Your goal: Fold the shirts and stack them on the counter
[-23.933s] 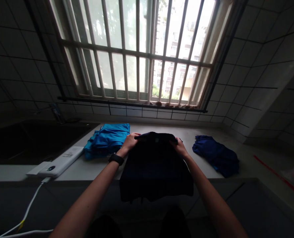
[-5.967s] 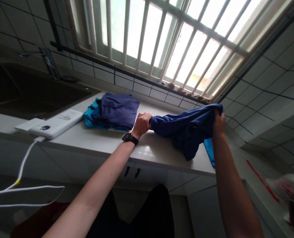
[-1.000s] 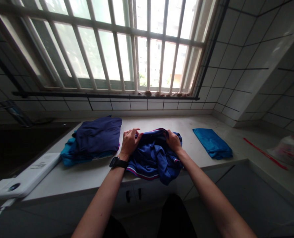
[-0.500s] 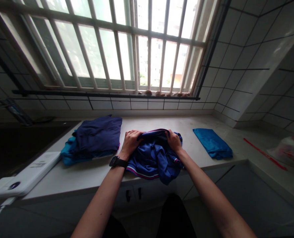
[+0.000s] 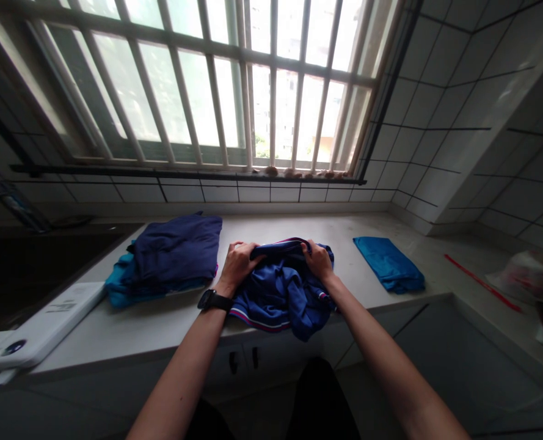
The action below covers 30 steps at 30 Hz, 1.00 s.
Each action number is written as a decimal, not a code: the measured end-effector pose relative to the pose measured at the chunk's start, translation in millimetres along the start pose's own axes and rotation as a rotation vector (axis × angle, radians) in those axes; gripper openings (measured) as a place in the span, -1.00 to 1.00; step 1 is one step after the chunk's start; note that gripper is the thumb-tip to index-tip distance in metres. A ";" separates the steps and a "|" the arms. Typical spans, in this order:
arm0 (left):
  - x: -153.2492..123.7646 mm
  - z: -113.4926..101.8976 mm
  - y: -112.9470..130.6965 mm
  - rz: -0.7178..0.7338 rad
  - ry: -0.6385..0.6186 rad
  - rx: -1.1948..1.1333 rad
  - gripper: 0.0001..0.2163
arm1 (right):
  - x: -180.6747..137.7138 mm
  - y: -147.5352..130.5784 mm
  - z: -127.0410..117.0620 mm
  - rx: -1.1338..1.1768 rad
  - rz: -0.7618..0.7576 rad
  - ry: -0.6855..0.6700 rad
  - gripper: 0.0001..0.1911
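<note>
The left hand point(image 5: 237, 264) and right hand point(image 5: 319, 260) grip the striped edge of a blue garment point(image 5: 283, 290), barely shifted since half a second ago, so its crumpled bulk seems no flatter. That bulk lies on the surface point(image 5: 161, 330), at the left hand's four o'clock, the right's eight. A clothes pile point(image 5: 177, 247) sits at the left's nine.

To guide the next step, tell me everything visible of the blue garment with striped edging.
The blue garment looks like smooth, slightly shiny fabric with white-and-reddish striped edging. It lies crumpled on the white counter, part hanging over the front. The left hand and right hand grip its far edge.
</note>
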<state>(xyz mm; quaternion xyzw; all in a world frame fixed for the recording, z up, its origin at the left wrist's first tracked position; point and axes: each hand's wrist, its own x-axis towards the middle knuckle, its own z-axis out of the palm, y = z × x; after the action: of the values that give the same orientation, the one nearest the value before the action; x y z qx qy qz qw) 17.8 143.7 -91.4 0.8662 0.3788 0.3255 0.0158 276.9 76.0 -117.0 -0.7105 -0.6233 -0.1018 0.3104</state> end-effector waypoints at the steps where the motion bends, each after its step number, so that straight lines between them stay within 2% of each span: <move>1: 0.1 0.2 -0.3 0.000 0.002 -0.004 -0.81 | 0.0 -1.0 -1.1 -0.004 0.007 -0.007 -0.70; 10: -0.2 -0.5 1.0 -0.032 -0.001 -0.031 -0.81 | 0.5 -6.6 -8.6 -0.005 0.043 -0.073 -0.68; 30: -0.4 -0.2 2.3 -0.073 -0.007 -0.044 -0.77 | 1.1 -6.0 -8.1 -0.002 0.040 -0.097 -0.65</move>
<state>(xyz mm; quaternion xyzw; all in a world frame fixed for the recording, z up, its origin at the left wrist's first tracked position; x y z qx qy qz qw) 19.0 141.7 -90.9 0.8524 0.4031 0.3297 0.0479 273.4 72.5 -108.2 -0.7271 -0.6233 -0.0615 0.2811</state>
